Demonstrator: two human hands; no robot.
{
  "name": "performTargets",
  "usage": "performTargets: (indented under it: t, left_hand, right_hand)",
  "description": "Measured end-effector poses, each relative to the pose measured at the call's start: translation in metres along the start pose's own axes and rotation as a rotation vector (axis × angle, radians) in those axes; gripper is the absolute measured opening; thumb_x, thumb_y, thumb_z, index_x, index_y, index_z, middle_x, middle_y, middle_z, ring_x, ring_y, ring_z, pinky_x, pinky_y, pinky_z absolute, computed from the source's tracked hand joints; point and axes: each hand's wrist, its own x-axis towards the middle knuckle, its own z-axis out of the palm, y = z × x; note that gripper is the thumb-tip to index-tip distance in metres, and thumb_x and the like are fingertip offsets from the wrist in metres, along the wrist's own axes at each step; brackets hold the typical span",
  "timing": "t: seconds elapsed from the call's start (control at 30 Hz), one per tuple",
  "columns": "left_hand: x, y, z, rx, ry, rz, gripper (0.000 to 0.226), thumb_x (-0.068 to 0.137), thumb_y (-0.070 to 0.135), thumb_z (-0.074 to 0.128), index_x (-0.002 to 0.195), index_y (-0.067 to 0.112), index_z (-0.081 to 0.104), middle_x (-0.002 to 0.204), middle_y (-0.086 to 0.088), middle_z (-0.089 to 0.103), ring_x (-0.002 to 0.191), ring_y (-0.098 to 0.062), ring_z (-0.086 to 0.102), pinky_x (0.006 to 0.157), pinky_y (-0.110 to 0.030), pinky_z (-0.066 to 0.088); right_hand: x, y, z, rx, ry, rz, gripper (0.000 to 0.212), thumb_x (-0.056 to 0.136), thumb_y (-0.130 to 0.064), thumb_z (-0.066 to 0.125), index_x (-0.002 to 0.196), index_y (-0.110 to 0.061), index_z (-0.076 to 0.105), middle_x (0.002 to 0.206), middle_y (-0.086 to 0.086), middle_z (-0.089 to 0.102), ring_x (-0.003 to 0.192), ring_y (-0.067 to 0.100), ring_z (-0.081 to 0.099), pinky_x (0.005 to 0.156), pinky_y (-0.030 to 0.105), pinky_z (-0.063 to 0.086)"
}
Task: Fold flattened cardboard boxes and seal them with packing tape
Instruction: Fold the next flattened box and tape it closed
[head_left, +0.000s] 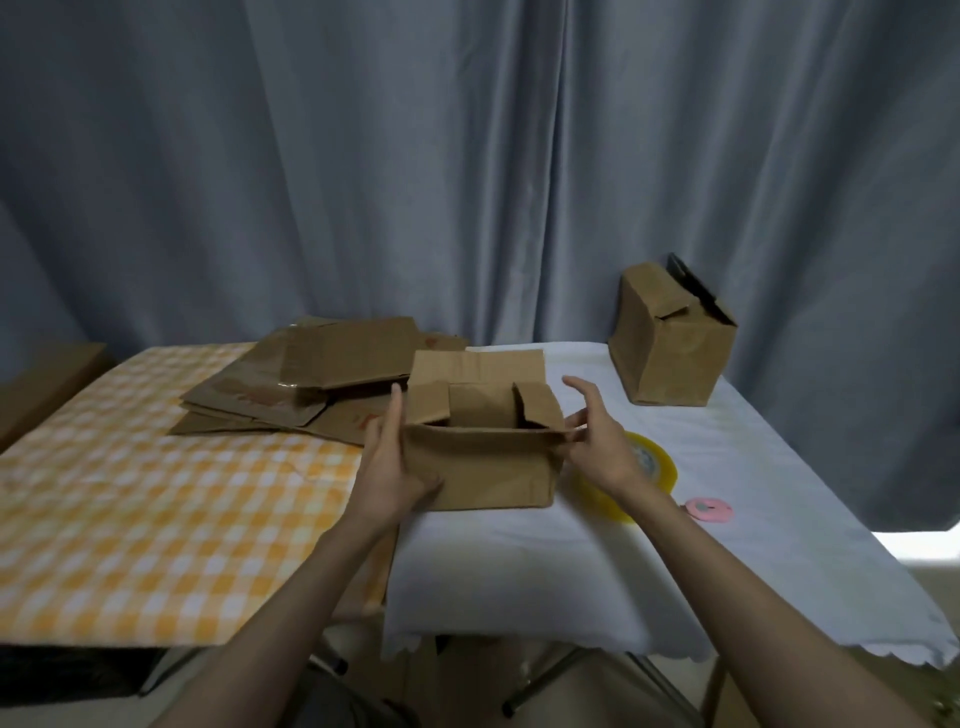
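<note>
A small brown cardboard box (485, 465) stands on the white cloth (545, 571) with its top flaps up. My left hand (387, 467) presses flat against the box's left side, thumb on the front wall. My right hand (597, 441) is at the box's right top corner, thumb and fingers pinching the front flap's edge while the index finger points up. A roll of yellowish packing tape (649, 467) lies just right of the box, partly hidden behind my right hand. Several flattened boxes (311, 384) are piled at the back on the orange checked cloth.
A folded, closed box (670, 338) stands at the back right of the white cloth. A small pink round object (709, 509) lies right of the tape roll. Grey curtains hang behind. Another brown box (47, 384) sits at the far left edge.
</note>
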Motion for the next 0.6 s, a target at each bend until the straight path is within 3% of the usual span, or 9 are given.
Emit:
performTargets:
  t: [0.1, 0.2, 0.27, 0.33, 0.4, 0.47, 0.6]
  left_hand:
    - [-0.007, 0.013, -0.002, -0.088, -0.008, -0.006, 0.106, 0.071, 0.054, 0.083, 0.156, 0.037, 0.023, 0.144, 0.013, 0.032, 0.13, -0.008, 0.035, 0.106, -0.035, 0.038]
    - [-0.004, 0.022, -0.002, -0.296, 0.065, -0.085, 0.07, 0.077, 0.069, 0.058, 0.134, 0.028, 0.053, 0.138, 0.009, 0.05, 0.126, -0.011, 0.049, 0.09, -0.023, 0.043]
    - [0.006, 0.024, -0.002, -0.327, 0.109, -0.081, 0.057, 0.081, 0.07, 0.053, 0.117, 0.026, 0.057, 0.128, 0.006, 0.057, 0.118, -0.012, 0.055, 0.084, -0.022, 0.045]
    - [0.019, 0.022, -0.002, -0.278, 0.152, -0.067, 0.055, 0.085, 0.066, 0.059, 0.119, 0.024, 0.053, 0.124, 0.004, 0.056, 0.114, -0.014, 0.055, 0.088, -0.028, 0.047]
    - [0.033, 0.021, -0.004, -0.193, 0.187, -0.069, 0.061, 0.087, 0.055, 0.067, 0.134, 0.022, 0.047, 0.119, 0.001, 0.052, 0.109, -0.016, 0.054, 0.092, -0.032, 0.047]
    - [0.045, 0.023, -0.008, -0.101, 0.108, -0.094, 0.066, 0.09, 0.046, 0.069, 0.145, 0.023, 0.041, 0.116, 0.0, 0.045, 0.103, -0.016, 0.053, 0.098, -0.036, 0.047]
    - [0.053, 0.026, -0.017, -0.143, -0.016, -0.127, 0.049, 0.091, 0.037, 0.07, 0.135, 0.029, 0.05, 0.115, 0.0, 0.039, 0.097, -0.009, 0.048, 0.094, -0.031, 0.046]
  right_hand:
    - [-0.001, 0.002, -0.003, -0.007, -0.068, -0.065, 0.058, 0.088, -0.011, 0.074, 0.138, -0.023, 0.046, 0.133, 0.003, 0.05, 0.117, 0.022, 0.055, 0.093, 0.029, 0.05]
    - [-0.001, -0.003, -0.011, 0.142, -0.136, 0.013, 0.058, 0.083, -0.037, 0.08, 0.133, -0.026, 0.053, 0.14, -0.011, 0.049, 0.121, 0.014, 0.053, 0.097, 0.029, 0.05]
    - [0.0, -0.007, -0.014, 0.188, -0.14, 0.051, 0.056, 0.078, -0.053, 0.079, 0.125, -0.03, 0.059, 0.135, -0.014, 0.055, 0.118, 0.012, 0.056, 0.099, 0.035, 0.052]
    - [0.002, -0.01, -0.015, 0.17, -0.133, 0.069, 0.05, 0.08, -0.062, 0.072, 0.117, -0.031, 0.06, 0.128, -0.013, 0.058, 0.112, 0.014, 0.06, 0.095, 0.039, 0.055]
    - [0.004, -0.01, -0.013, 0.149, -0.099, 0.091, 0.04, 0.09, -0.055, 0.064, 0.117, -0.026, 0.057, 0.125, -0.007, 0.058, 0.105, 0.017, 0.062, 0.09, 0.04, 0.058]
    - [0.005, -0.01, -0.009, 0.121, -0.069, 0.109, 0.037, 0.097, -0.043, 0.061, 0.126, -0.023, 0.05, 0.123, 0.0, 0.057, 0.101, 0.021, 0.062, 0.083, 0.038, 0.059]
    - [0.008, -0.007, 0.001, -0.014, -0.012, 0.133, 0.047, 0.101, -0.045, 0.053, 0.141, -0.022, 0.047, 0.122, 0.003, 0.057, 0.102, 0.018, 0.057, 0.086, 0.037, 0.055]
